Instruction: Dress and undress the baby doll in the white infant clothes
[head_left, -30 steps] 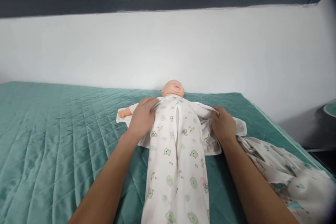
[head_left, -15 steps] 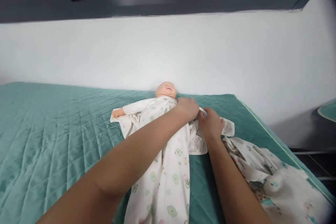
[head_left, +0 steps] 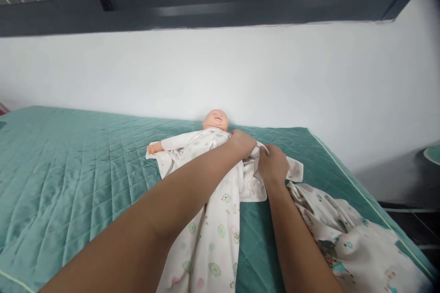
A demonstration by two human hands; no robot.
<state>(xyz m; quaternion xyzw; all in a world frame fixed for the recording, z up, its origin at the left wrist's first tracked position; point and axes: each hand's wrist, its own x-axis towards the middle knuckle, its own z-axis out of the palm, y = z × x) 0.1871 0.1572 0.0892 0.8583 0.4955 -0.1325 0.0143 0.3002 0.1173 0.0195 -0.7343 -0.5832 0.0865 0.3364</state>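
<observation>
A baby doll (head_left: 215,120) lies on its back, head toward the wall. Printed white baby pants (head_left: 215,242) stretch from its chest down toward me. Beneath it an open white baby shirt (head_left: 252,187) is spread out, its sleeves to either side. The doll's white cloth arm at left lies over the shirt, its hand bare. My left hand (head_left: 244,143) is closed at the doll's shoulder on the right side; its fingertips and what they grip are hidden. Beside it, my right hand (head_left: 274,165) pinches the shirt's cloth near the sleeve on the right.
A crumpled printed white cloth (head_left: 357,238) lies on the right, beside my right forearm. Everything rests on a green quilted bed cover (head_left: 96,165) with a piped edge along the right. Behind stands a white wall (head_left: 165,73) below a dark window frame (head_left: 220,7).
The view has shifted slightly. My hands stay close together at the doll's shoulder; the left has drawn a little away from the right, exposing more of the shirt's cloth between them.
</observation>
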